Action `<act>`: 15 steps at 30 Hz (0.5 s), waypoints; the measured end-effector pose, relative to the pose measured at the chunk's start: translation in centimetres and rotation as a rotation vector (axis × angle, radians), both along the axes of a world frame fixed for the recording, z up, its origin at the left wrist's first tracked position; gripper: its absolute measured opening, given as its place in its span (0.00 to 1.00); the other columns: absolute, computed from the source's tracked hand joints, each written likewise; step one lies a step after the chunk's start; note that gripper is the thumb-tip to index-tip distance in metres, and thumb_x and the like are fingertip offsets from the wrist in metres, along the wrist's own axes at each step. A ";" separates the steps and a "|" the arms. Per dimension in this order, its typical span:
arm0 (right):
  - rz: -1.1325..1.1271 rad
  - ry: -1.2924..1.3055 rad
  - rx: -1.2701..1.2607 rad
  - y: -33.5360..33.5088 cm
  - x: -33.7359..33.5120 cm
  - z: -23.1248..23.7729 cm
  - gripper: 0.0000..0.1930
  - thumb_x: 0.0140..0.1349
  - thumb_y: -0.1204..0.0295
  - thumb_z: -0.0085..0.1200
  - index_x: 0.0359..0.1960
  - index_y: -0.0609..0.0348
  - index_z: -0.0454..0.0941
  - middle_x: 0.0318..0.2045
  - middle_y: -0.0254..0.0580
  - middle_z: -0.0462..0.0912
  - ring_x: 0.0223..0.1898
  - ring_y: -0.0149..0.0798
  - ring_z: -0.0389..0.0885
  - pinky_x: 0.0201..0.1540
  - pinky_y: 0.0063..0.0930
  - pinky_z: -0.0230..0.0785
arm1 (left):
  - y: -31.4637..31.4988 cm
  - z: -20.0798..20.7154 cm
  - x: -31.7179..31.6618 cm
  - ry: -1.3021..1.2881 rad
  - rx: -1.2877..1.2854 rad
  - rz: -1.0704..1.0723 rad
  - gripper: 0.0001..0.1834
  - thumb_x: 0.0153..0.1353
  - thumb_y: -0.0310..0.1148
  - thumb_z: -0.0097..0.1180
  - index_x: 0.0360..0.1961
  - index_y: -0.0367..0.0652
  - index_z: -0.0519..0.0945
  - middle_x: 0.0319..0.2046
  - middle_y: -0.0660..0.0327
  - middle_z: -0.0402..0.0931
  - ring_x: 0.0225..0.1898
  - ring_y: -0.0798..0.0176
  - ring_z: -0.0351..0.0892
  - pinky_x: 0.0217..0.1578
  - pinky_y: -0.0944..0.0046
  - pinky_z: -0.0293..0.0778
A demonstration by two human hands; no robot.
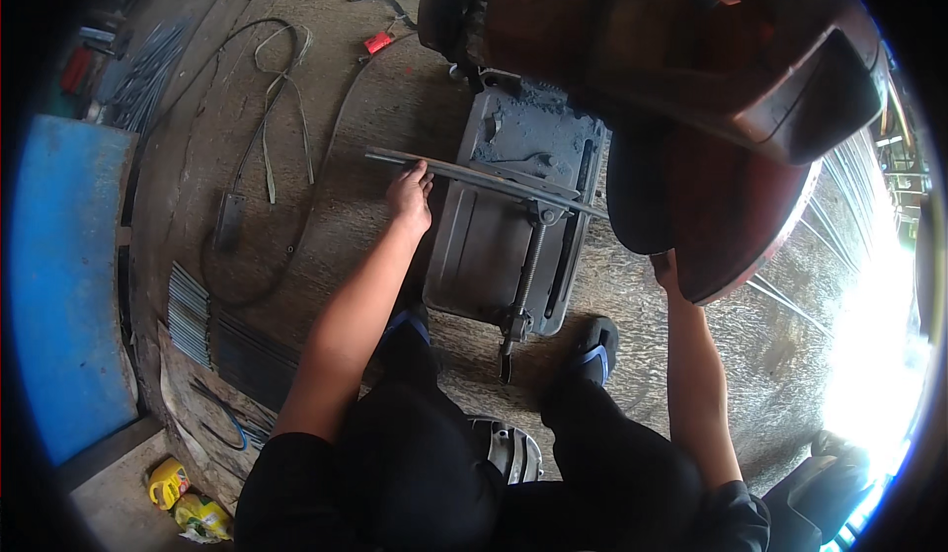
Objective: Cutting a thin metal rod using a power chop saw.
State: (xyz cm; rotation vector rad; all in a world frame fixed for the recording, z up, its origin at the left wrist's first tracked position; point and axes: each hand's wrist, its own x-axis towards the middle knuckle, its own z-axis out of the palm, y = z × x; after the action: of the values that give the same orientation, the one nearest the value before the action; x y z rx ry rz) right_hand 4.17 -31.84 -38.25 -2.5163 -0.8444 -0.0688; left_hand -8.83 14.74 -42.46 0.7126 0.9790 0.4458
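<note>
My left hand (410,199) is closed around thin metal bars (449,170) near their left end. The bars lie across the grey base (454,256) of a cut-off saw and pass through its screw vise (538,221) toward the blade side. Above them hangs the raised, reddish-brown saw head (681,53), its round guard (750,226) on the right. My right hand (667,268) is beside the lower edge of the guard, which hides its fingers. An open-ended wrench (538,162) rests on the base behind the bars.
Loose cables (267,108) and a red object (377,42) lie on the rough floor to the left. Stacked short metal pieces (188,310) lie near a blue panel (74,276). Long rods (834,201) stretch along the right. My feet flank the saw's front.
</note>
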 end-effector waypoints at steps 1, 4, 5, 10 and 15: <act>-0.043 0.043 0.032 -0.2 0.0 -0.5 0.17 0.62 0.72 0.52 0.53 0.55 0.75 0.54 0.49 0.77 0.56 0.49 0.74 0.59 0.40 0.63 | -0.2 0.0 0.0 0.000 -0.002 -0.013 0.11 0.58 0.31 0.63 0.40 0.46 0.76 0.36 0.67 0.78 0.37 0.68 0.77 0.39 0.69 0.70; -0.146 0.124 0.079 -1.1 0.1 -2.1 0.17 0.61 0.72 0.52 0.53 0.54 0.75 0.53 0.49 0.77 0.56 0.48 0.74 0.59 0.39 0.63 | -0.9 -0.1 0.3 0.007 0.047 -0.029 0.10 0.60 0.29 0.60 0.42 0.40 0.78 0.38 0.64 0.79 0.35 0.69 0.77 0.38 0.69 0.70; -0.169 0.141 0.088 -1.4 0.1 -2.5 0.17 0.61 0.72 0.52 0.53 0.54 0.75 0.53 0.49 0.77 0.56 0.48 0.74 0.58 0.39 0.63 | -1.2 -0.1 0.4 -0.007 0.048 -0.016 0.10 0.59 0.28 0.61 0.42 0.39 0.78 0.38 0.63 0.78 0.35 0.68 0.77 0.38 0.69 0.71; -0.243 0.180 0.118 -2.3 0.3 -3.7 0.17 0.61 0.71 0.52 0.53 0.54 0.75 0.52 0.48 0.77 0.55 0.48 0.75 0.57 0.39 0.64 | -1.9 0.2 0.6 -0.020 0.041 0.029 0.10 0.58 0.25 0.61 0.41 0.37 0.77 0.37 0.61 0.78 0.35 0.67 0.76 0.40 0.68 0.73; -0.275 0.193 0.130 -2.1 0.6 -4.3 0.17 0.61 0.71 0.52 0.53 0.53 0.75 0.51 0.48 0.78 0.54 0.48 0.75 0.56 0.38 0.65 | -2.0 0.3 0.5 -0.044 0.020 0.036 0.09 0.58 0.25 0.62 0.39 0.37 0.77 0.37 0.61 0.78 0.36 0.67 0.76 0.40 0.68 0.74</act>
State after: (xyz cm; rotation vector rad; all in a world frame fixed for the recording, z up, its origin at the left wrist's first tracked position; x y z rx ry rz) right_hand 4.76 -33.98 -42.56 -2.4517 -0.4017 0.0272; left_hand -8.37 12.70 -42.12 0.7016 0.9482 0.5016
